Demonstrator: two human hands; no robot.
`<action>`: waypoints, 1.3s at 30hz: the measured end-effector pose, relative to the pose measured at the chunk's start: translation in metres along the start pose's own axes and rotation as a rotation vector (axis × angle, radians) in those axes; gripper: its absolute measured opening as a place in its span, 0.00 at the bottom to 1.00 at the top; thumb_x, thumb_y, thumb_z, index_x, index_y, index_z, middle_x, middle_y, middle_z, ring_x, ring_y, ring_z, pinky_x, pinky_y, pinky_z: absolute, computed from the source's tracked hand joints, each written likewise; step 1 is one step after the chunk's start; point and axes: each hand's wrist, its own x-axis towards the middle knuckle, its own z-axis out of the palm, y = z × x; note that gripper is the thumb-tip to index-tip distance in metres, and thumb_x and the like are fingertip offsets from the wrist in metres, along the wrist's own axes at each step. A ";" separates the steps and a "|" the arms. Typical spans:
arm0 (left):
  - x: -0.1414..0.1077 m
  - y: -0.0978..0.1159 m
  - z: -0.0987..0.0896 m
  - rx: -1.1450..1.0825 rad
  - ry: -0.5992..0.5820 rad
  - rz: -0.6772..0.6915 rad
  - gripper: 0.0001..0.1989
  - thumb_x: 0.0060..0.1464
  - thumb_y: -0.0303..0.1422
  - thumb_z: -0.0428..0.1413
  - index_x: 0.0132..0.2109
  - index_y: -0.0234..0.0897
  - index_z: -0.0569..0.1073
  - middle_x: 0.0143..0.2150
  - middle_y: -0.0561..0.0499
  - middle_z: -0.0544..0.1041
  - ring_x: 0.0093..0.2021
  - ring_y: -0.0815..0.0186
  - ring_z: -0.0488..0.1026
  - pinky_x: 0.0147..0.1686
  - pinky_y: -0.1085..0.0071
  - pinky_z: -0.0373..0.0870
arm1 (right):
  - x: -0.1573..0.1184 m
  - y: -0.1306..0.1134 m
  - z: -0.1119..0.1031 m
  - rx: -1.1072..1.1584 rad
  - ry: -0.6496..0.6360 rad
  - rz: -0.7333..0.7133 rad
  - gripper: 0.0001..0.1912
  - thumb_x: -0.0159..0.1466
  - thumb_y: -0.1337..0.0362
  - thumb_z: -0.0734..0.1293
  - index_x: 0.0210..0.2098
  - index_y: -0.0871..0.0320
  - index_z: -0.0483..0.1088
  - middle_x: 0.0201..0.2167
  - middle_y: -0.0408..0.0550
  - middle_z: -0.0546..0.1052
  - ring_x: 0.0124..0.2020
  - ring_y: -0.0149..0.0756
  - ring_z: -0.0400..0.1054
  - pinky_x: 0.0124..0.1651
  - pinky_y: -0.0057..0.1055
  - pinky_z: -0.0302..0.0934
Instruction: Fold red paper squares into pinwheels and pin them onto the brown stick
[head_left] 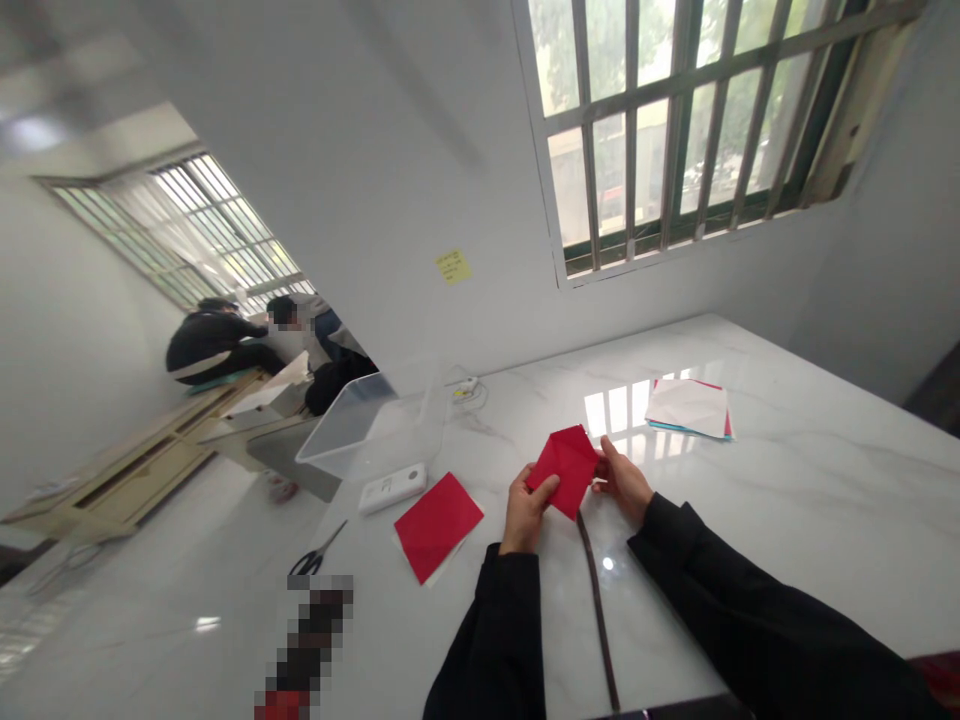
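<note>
A folded piece of red paper (568, 470) with pointed corners and a visible crease is held up above the marble-patterned table. My left hand (527, 507) grips its lower left side, thumb on the front face and fingers behind. At the right edge is my right hand (622, 480), its thumb raised away from the sheet and its fingertips at or just behind the edge. Left of my hands lies a stack of red paper sheets (439, 527) with a pale sheet showing underneath.
Scissors (321, 553), a white box-shaped device (393, 489) and a clear plastic bin (360, 425) are on the left. More paper sheets (688, 407) lie at the back right. A dark strap or cable (595, 600) runs below my hands. Two people (217, 340) sit beyond the partition.
</note>
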 end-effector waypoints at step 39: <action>0.007 -0.015 -0.004 0.095 0.130 0.045 0.24 0.41 0.41 0.71 0.43 0.31 0.78 0.40 0.42 0.83 0.37 0.61 0.79 0.42 0.66 0.74 | -0.117 -0.035 0.017 -0.603 -0.304 -0.171 0.19 0.62 0.44 0.69 0.36 0.53 0.77 0.35 0.51 0.80 0.37 0.43 0.74 0.40 0.36 0.69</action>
